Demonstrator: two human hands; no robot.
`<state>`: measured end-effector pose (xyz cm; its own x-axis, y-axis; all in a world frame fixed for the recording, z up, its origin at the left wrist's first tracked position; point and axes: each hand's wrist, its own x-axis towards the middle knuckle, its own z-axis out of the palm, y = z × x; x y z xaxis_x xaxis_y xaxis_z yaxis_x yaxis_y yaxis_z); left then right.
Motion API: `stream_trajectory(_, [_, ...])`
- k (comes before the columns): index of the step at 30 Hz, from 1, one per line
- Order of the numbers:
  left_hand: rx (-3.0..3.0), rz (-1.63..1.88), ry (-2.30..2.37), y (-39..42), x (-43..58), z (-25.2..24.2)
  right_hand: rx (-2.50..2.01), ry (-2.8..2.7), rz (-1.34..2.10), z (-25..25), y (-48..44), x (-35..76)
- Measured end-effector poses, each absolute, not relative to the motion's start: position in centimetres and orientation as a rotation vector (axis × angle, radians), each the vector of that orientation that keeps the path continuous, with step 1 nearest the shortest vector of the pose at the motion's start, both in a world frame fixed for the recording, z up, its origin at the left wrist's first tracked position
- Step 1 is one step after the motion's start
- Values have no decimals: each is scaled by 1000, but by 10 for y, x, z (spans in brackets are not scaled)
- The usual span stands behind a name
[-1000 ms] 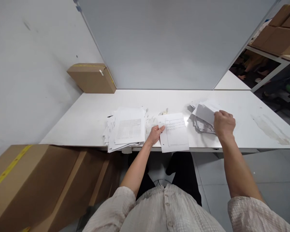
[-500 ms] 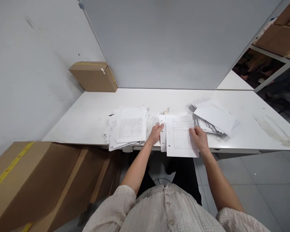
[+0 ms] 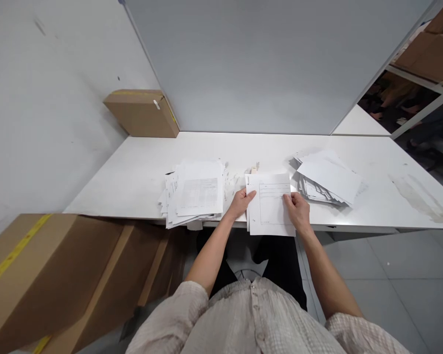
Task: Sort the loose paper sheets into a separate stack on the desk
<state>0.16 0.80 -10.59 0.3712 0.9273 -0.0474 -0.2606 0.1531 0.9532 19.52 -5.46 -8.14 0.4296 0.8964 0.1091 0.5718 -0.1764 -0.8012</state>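
I hold a thin set of printed sheets (image 3: pixel 270 204) at the front edge of the white table (image 3: pixel 140 172). My left hand (image 3: pixel 239 202) grips their left edge, thumb on top. My right hand (image 3: pixel 298 210) pinches the right edge, fingers closed on the paper. The sheets hang partly over the table's edge. A messy pile of papers (image 3: pixel 195 191) lies just left of my left hand. Another fanned pile of papers (image 3: pixel 328 179) lies right of my right hand.
A small cardboard box (image 3: pixel 142 112) stands at the table's back left corner against the grey partition (image 3: pixel 266 64). Large cardboard boxes (image 3: pixel 51 275) sit on the floor at my left. A shelf with more boxes (image 3: pixel 433 44) is at the far right. Small paper scraps (image 3: pixel 253 169) lie behind the sheets.
My right hand left the right pile, came to the middle sheets and took their right edge. The sheets are now squared together and lifted slightly. My left hand stayed on the left edge.
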Motion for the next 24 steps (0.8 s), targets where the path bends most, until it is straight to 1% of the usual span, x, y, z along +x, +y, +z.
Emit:
stream_trajectory(10, [1085, 1000, 775, 9, 2, -110, -1846, -1147, 519, -85, -50, 192])
stream_trajectory(11, [1078, 1000, 765, 9, 1, -109, -1820, -1106, 563, -85, -50, 193])
stream_trajectory(14, [1068, 993, 728, 8, 0, -106, -1618, -1013, 897, -84, -50, 197])
stream_trajectory(16, [1048, 996, 695, 7, 1, -105, -1480, -987, 1046, -84, -52, 198])
stream_trajectory(17, [1021, 1015, 679, 7, 1, -104, -1451, -989, 1052, -84, -54, 198])
stream_trajectory(21, [811, 1200, 676, 9, 7, -102, -1507, -1063, 893, -85, -59, 199])
stream_trajectory(24, [799, 1313, 752, 11, 9, -95, -1527, -1105, 857, -79, -63, 199])
